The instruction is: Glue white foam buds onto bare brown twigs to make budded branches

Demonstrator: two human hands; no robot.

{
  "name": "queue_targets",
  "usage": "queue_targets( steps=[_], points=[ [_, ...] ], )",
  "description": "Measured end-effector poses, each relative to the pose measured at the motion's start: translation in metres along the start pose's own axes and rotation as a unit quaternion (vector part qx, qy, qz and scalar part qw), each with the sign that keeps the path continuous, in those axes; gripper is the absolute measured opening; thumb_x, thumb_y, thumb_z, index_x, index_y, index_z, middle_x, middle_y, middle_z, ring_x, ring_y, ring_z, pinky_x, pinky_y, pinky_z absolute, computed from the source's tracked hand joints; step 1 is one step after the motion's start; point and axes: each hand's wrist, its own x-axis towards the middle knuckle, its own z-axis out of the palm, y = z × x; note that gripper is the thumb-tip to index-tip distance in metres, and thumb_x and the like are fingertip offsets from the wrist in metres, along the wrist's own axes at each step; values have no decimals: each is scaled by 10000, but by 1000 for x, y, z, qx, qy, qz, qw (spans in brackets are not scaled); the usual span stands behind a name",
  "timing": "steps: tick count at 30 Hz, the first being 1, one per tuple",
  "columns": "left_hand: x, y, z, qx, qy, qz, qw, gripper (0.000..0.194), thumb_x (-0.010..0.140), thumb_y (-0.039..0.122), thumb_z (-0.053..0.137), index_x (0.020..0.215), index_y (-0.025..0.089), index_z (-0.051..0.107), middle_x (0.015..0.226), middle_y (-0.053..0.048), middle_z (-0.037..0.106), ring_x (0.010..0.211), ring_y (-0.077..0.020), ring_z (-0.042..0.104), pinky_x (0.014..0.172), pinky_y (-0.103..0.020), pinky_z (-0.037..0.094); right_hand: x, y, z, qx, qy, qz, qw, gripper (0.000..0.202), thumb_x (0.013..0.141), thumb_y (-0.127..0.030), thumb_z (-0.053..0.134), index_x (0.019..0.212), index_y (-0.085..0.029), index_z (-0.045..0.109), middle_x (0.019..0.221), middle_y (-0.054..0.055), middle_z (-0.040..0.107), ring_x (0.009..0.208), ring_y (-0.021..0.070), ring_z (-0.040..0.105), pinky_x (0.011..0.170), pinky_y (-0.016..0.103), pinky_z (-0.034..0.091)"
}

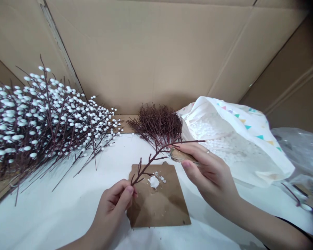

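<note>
Between the thumb and fingers of my left hand (114, 201) is the lower part of a brown branched artificial twig (151, 160). It bears no white berries, and its tip bends to the right. My right hand (214, 175) grips a small brown piece (182, 156) that looks like folded cardboard, its left end pale and smeared. That end is close to the twig's upper part; I cannot tell whether they touch. Below lies a cardboard square (163, 208) with a blob of white paste (153, 182) and smaller smears on it.
On the left is a large heap of berry-tipped twigs (49, 114). A bundle of bare brown twigs (159, 123) lies at the back. An open white bag (250, 152) of small white balls stands right, beside clear plastic (299, 147). Cardboard walls (151, 52) surround the white table (75, 215).
</note>
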Motion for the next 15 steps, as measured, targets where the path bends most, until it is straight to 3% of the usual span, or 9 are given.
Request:
queue_targets(
  steps=[15],
  points=[
    [0, -1, 5, -79, 12, -16, 997, 423, 713, 558, 705, 584, 167, 610, 566, 22, 508, 539, -102, 394, 498, -185, 335, 0, -1, -2, -5, -18, -11, 1000, 214, 934, -231, 505, 1128, -209, 593, 1049, 57, 667, 999, 152, 608, 803, 236, 509]
  ],
)
